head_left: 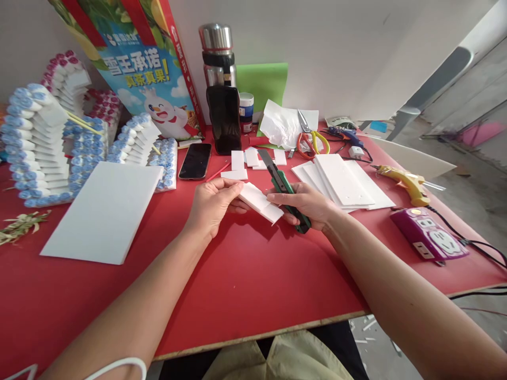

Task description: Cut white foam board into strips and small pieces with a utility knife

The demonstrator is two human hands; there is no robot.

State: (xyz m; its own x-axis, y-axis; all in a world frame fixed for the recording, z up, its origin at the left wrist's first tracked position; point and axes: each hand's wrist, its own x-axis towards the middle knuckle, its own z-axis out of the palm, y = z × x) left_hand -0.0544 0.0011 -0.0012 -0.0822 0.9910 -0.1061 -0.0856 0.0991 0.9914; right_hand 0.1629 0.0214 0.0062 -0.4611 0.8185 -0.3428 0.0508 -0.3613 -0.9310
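My left hand [217, 205] pinches a narrow strip of white foam board [258, 200] above the red table [237, 295]. A green utility knife [284, 186] with a dark blade lies in the closed fingers of my right hand [303, 203]; the blade points up and away to the left. Fingertips of the right hand also come close to the strip's right end, and whether they touch it is hard to tell. A small sliver hangs at that end. Several small white foam pieces [238, 161] lie just beyond the hands.
White foam sheets [344, 184] are stacked at right, and a larger sheet [105, 208] lies at left. Scissors [312, 138], a yellow glue gun [404, 182] and a purple power strip [430, 235] occupy the right side. Phones [195, 161], a thermos [217, 53] and blue-and-white models [37, 142] stand behind.
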